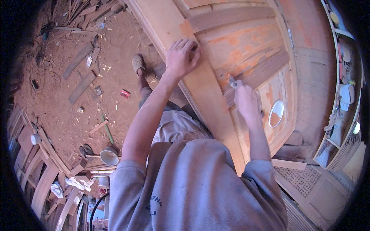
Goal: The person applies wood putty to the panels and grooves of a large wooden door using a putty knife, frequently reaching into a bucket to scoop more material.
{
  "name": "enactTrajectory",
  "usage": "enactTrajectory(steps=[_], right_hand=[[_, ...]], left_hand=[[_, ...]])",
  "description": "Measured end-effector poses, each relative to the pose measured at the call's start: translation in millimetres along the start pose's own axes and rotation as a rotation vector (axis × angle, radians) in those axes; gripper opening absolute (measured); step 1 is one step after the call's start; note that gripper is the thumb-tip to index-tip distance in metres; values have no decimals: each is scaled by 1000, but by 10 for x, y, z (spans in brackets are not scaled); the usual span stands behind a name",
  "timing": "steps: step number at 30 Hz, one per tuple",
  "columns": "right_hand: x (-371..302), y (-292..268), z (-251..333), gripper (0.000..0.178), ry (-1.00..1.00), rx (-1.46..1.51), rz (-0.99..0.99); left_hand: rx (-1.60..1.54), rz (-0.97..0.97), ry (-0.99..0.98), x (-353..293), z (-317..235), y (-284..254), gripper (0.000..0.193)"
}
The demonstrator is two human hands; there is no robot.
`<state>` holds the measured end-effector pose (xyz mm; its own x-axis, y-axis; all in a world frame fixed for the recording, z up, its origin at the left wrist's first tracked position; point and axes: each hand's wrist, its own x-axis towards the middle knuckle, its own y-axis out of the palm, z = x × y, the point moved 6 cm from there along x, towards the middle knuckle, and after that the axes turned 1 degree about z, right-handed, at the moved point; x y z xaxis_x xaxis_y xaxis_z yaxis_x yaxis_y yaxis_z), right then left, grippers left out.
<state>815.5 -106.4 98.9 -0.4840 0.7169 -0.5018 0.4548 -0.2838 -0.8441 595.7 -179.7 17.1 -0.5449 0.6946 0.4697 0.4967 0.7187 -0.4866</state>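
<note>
A panelled wooden door (216, 92) lies in front of me, with orange filler patches (252, 46) smeared over its panels and rails. My right hand (246, 100) grips a putty knife (231, 81), its blade against the edge of a panel with orange at the tip. On the door's left stile rests my left hand (183, 57), fingers curled in toward the thumb; whether it holds anything is hidden. Right of my right hand, a round white-rimmed container (282, 109) sits on the lower panel.
Scrap boards (83, 87) and shavings litter the dirt floor at left, with a small red packet (124, 93). A white bucket (109, 156) stands at lower left near curved wood pieces (44, 184). Shelving (343, 96) runs along the right; a lattice-carved panel (302, 179) lies at lower right.
</note>
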Motion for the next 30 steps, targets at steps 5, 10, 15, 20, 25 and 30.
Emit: enactTrajectory(steps=[5, 10, 15, 20, 25, 30], right_hand=[[271, -243, 153, 18, -163, -184, -15], [406, -290, 326, 21, -261, -321, 58], [449, -280, 460, 19, -258, -385, 87], [490, -251, 501, 17, -259, -447, 127], [568, -302, 648, 20, -352, -492, 213], [644, -271, 521, 17, -360, -483, 177]], left_hand=[[-17, 21, -41, -6, 12, -22, 11], [-19, 3, -12, -36, 59, 27, 14], [-24, -14, -14, -58, 82, 9, 16], [-77, -70, -11, -56, 59, -19, 12], [-59, -65, -5, -54, 90, -5, 15], [-37, -85, 23, -47, 96, 4, 16]])
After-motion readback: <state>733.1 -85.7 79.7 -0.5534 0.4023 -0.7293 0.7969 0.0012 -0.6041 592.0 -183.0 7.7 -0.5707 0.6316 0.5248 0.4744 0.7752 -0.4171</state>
